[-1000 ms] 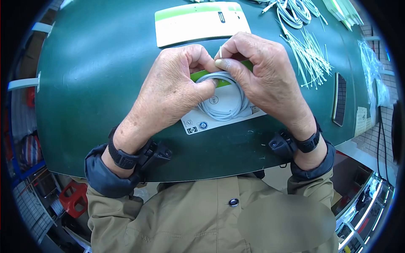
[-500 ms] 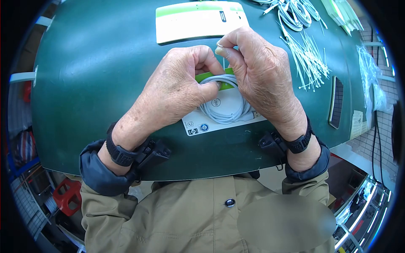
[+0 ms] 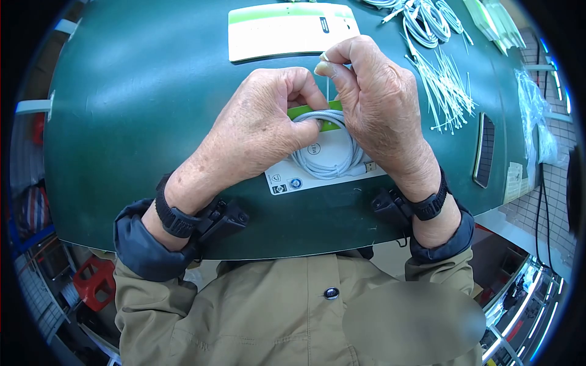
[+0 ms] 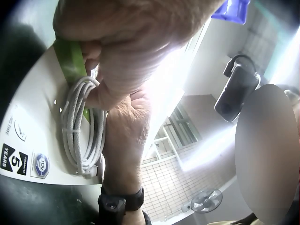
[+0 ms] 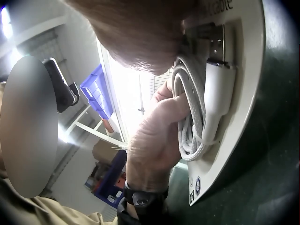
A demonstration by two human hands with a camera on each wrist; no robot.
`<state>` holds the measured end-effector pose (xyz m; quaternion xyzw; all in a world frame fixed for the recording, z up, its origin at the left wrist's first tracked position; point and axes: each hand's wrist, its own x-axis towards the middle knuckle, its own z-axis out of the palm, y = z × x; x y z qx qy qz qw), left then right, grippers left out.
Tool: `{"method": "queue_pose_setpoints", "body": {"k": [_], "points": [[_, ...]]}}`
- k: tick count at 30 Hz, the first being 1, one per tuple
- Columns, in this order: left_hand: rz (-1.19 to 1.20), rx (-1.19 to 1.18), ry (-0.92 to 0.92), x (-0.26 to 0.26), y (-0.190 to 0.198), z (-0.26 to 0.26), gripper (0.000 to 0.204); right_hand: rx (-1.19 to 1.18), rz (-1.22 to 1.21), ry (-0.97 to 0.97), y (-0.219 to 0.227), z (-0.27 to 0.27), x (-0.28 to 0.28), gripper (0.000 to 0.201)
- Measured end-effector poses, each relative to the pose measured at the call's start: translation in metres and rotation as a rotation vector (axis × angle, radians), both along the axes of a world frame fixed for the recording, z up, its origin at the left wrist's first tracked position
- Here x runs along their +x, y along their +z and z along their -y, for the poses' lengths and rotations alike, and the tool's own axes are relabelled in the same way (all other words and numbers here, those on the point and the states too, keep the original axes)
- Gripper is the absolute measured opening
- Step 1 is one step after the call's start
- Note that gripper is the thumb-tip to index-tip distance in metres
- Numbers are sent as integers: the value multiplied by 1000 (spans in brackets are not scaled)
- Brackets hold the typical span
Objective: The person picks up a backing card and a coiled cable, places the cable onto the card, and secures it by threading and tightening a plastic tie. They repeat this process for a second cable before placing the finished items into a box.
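Note:
A coil of light grey braided cable (image 3: 330, 173) lies against a white and green printed card (image 4: 37, 105). My left hand (image 3: 259, 122) grips the coil and the card's green edge, its thumb pressed inside the loop. In the right wrist view the cable's white USB plug (image 5: 219, 86) rests along the card. Above the card's top edge my right hand (image 3: 384, 97) pinches the end of a thin white cable tie (image 3: 328, 90), which runs down behind the green strip. The tie's lower part is hidden by the card and the left fingers.
On the green table (image 3: 140, 116), a stack of white and green cards (image 3: 274, 38) lies beyond the hands. To the right are loose cable ties (image 3: 448, 91), coiled cables (image 3: 427, 24), more green and white cards (image 3: 497, 27), a phone (image 3: 484, 149) and clear plastic wrap (image 3: 537, 116).
My right hand has risen away from the card with the tie end, and a length of tie now shows between the fingers and the card. The left hand keeps its hold.

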<state>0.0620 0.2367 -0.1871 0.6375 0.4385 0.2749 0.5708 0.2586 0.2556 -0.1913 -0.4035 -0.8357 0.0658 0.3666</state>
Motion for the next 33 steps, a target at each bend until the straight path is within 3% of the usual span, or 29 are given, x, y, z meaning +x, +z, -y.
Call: {"method": "queue_pose_setpoints", "body": {"k": [5,9,12,13,16,17,21,24,28,33], "points": [[-21,3,-2,-1,2,-1,10,-43,-80,6,-3,-1,-1,12],[12,-5,5,-3,0,-2,11,-164,-306,92,5,-1,-1,11],[25,-6,13,-4,0,-2,13,-277,-168,52,22,7,9,14],[26,-3,16,-5,-1,-2,13,-213,-174,150,22,3,12,16],[75,12,45,-5,-4,-2,15,-149,-41,195,32,5,17,17],[84,25,57,-5,-4,-2,15,-151,-108,215,32,5,15,16],[80,63,49,-7,-3,-4,14,-773,-242,264,52,21,19,21],[74,54,26,-9,0,-4,13,-796,-267,371,49,19,24,22],[54,115,47,-9,3,-3,12,-956,-286,349,59,19,28,24],[50,134,44,-12,3,-3,17,-883,-348,327,50,22,27,26]]}}
